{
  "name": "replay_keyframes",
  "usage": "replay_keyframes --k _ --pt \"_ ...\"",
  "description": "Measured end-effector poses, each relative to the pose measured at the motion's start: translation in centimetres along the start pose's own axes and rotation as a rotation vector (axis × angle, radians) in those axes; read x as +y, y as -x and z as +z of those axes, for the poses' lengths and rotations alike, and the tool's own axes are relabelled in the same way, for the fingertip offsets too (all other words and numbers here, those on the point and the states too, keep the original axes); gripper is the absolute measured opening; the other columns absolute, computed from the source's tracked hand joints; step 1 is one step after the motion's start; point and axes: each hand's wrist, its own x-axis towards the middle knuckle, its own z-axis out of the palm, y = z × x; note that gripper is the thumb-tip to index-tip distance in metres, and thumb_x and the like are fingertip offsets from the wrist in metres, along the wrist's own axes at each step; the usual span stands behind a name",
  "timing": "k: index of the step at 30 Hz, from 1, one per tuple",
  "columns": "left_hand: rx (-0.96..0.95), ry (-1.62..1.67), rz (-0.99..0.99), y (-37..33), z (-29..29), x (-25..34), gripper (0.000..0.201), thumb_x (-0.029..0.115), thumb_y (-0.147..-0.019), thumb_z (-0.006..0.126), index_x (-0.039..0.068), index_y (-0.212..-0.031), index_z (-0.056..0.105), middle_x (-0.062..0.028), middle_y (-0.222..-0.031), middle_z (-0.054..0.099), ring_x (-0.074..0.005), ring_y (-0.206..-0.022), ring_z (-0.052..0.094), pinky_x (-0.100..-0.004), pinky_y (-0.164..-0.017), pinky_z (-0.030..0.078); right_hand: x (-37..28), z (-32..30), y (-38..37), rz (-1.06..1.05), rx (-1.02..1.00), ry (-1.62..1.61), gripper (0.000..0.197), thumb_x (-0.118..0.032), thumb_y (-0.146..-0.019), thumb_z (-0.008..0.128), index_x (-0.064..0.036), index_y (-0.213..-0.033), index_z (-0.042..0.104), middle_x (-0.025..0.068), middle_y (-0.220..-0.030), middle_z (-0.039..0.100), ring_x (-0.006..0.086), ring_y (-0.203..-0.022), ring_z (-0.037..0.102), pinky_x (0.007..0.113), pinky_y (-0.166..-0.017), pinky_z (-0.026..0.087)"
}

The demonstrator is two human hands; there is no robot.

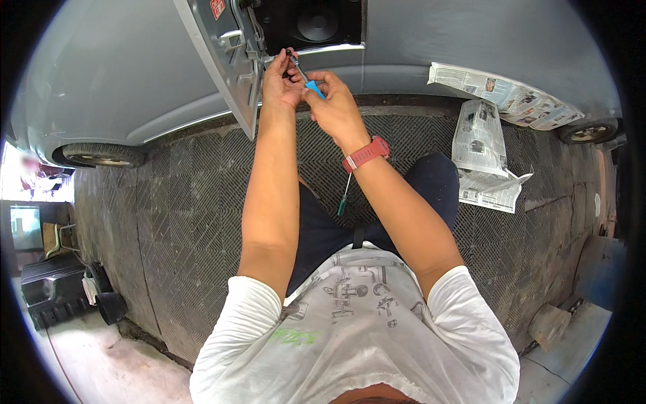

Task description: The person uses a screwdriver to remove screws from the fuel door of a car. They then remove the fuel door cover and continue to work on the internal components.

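Note:
My right hand [334, 104] is closed round a driver with a blue handle [313, 88]. Its metal shaft points up and left toward my left hand [281, 82]. The fingers of my left hand are bent in a pinch at the shaft's tip, on something small and dark that I cannot make out. Both hands are held close together, in front of the sill of an open door [232, 60] on a grey vehicle [417, 40]. Inside the opening sits a round black speaker [317, 23] in a dark panel.
A screwdriver with a green handle [342, 205] lies on the ridged mat floor [188, 195] between my legs. Newspaper sheets [481, 145] lie on the right; another newspaper strip [505, 94] hangs on the vehicle's side. Black plastic bins [57, 283] stand far left.

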Motion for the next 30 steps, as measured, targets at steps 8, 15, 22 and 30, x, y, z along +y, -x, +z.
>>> replay_keyframes --k 8,15,22,30 --pt "-0.036 -0.041 -0.003 -0.6 0.0 0.1 0.019 0.020 -0.096 0.080 0.006 -0.108 0.077 0.0004 -0.097 0.075 -0.0090 -0.073 0.046 -0.0235 -0.061 0.037 0.6 0.2 -0.2 -0.064 0.017 0.017 0.041 -0.010 -0.098 0.071 0.0048 -0.134 0.063 0.0106 -0.098 0.075 0.0098 -0.065 0.060 0.027 -0.058 0.051" --pt "-0.030 -0.057 0.005 -0.3 -0.4 -0.1 0.017 0.020 -0.094 0.081 0.006 -0.104 0.077 0.0005 -0.092 0.070 -0.0086 -0.072 0.047 -0.0228 -0.060 0.034 0.1 -0.5 0.1 -0.076 -0.005 0.093 0.039 -0.012 -0.099 0.071 0.0032 -0.134 0.064 0.0097 -0.097 0.076 0.0094 -0.065 0.061 0.028 -0.058 0.051" --pt "-0.026 0.012 -0.022 -0.6 -0.5 -0.2 0.017 0.019 -0.093 0.082 0.006 -0.103 0.077 0.0017 -0.090 0.065 -0.0087 -0.072 0.048 -0.0229 -0.060 0.035 0.0 -0.7 0.3 -0.081 0.022 0.094 0.038 -0.011 -0.100 0.070 0.0039 -0.135 0.064 0.0101 -0.095 0.077 0.0090 -0.065 0.061 0.028 -0.057 0.049" --pt "-0.022 0.022 -0.033 -0.7 -0.3 0.1 0.015 0.017 -0.094 0.081 0.006 -0.102 0.076 0.0006 -0.092 0.070 -0.0091 -0.072 0.048 -0.0227 -0.060 0.036 -0.3 -0.8 0.1 -0.072 0.005 0.073 0.039 -0.011 -0.100 0.069 0.0044 -0.136 0.064 0.0100 -0.095 0.077 0.0090 -0.065 0.061 0.027 -0.057 0.049"
